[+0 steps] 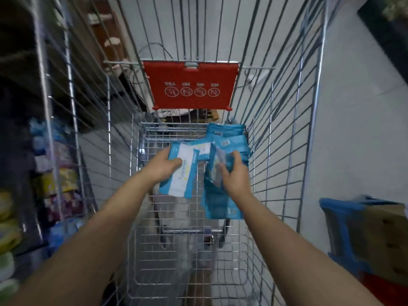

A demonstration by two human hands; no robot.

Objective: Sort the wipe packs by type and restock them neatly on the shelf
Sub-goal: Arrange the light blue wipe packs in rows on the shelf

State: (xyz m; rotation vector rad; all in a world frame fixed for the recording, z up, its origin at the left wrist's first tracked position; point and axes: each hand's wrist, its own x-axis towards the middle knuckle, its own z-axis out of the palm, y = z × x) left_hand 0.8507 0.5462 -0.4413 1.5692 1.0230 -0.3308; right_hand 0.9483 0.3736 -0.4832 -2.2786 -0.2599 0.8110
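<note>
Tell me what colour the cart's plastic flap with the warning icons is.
Red flap with white icons and lettering, seen plainly in the head view.

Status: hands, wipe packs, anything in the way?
Left hand grips one blue-white pack. Right hand grips a blue bundle. Both inside the cart; more packs at its far end. Nothing blocking.

A shop aisle — wire shopping trolley (287, 120), stocked shelf (55, 173) of packaged goods alongside.

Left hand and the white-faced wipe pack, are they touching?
Touching. The head view shows the left hand gripping the white-faced wipe pack, its thumb pressed across the white front and its fingers wrapped round the pack's left edge.
</note>
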